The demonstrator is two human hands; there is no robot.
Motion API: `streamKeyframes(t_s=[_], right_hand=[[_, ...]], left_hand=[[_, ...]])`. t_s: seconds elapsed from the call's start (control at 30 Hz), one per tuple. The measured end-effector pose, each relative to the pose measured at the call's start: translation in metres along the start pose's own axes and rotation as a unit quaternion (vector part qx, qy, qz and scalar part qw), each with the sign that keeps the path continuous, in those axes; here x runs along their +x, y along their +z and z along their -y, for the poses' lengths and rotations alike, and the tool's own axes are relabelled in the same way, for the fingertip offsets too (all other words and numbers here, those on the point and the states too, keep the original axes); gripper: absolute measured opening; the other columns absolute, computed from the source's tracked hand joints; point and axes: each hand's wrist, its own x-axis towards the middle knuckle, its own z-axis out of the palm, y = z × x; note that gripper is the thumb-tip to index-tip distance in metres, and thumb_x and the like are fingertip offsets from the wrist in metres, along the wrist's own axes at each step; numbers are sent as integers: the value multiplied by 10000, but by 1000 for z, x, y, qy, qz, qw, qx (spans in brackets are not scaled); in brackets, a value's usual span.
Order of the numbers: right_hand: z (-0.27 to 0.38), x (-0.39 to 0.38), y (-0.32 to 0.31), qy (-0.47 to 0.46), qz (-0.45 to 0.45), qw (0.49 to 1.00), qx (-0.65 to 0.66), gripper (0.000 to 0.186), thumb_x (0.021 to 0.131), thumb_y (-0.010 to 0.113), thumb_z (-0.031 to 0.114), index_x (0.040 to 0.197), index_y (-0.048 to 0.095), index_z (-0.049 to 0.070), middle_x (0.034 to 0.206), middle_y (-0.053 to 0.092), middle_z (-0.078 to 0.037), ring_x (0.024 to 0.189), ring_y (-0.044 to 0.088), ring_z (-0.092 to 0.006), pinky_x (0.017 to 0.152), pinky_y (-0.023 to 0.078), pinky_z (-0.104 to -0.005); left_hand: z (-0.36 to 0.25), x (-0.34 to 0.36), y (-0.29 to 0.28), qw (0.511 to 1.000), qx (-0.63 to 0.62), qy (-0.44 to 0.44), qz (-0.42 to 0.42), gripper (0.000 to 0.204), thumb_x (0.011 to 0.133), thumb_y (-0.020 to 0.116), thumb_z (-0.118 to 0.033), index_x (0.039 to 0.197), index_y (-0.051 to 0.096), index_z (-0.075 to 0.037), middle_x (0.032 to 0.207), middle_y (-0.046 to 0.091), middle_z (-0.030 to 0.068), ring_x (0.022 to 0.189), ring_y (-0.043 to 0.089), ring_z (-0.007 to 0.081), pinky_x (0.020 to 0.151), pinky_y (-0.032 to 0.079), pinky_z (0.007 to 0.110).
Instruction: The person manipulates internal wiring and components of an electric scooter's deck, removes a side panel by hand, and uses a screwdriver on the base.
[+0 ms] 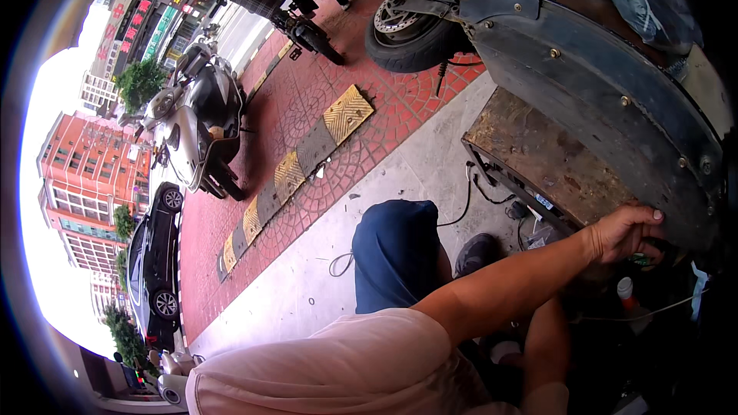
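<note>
A dark grey scooter body panel with brass-coloured bolts along it slants above a low brown-topped stand. My left hand reaches across to the panel's near lower end. The thumb lies along its surface, and the other fingers curl below into shadow. Whatever they close on is hidden. Only my right forearm shows, passing behind the left one; the right hand is out of sight. Beneath the left hand stands a small white-capped bottle. At the scooter's far end is a wheel with a brake disc.
Black cables trail over the pale pavement by the stand. My blue-covered knee and dark shoe are close by. A yellow-and-grey ramp strip crosses the red paving. Beyond stand a parked motorcycle and a black car.
</note>
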Motion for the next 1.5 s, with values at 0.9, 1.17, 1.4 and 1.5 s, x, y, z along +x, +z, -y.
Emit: streamKeyframes(t_s=[0.9,1.17,1.4,1.5], right_hand=[[76,-8,-276,-15,-14,679,734,382,1063,565,204,1375,554,-17,1340,613,-145,1270,572,-231,1093,464,-351],[133,-35,-274,-34,0,668,743,359,1104,455,235,1329,597,-5,1301,662,-138,1237,613,-258,1065,494,-383],[157,-47,-261,-62,43,618,783,405,1121,405,254,1352,568,-35,1356,625,-170,1286,588,-297,1108,487,-406],[148,-35,-261,-77,62,608,788,383,1114,430,250,1343,580,-19,1333,633,-153,1246,604,-277,1055,507,-365]], left_hand=[[6,-5,12,994,100,47,-8,486,967,689,-334,1343,595,-42,1280,677,106,1078,658,234,825,542,385],[6,-4,4,990,126,64,-10,541,958,686,-401,1317,588,-8,1294,637,161,1111,618,301,899,544,466],[5,-10,16,989,129,67,-37,560,974,651,-424,1327,564,2,1271,640,198,1137,625,348,913,530,492],[8,-3,15,986,141,82,-40,587,964,661,-436,1339,545,0,1273,627,205,1130,620,359,930,518,507]])
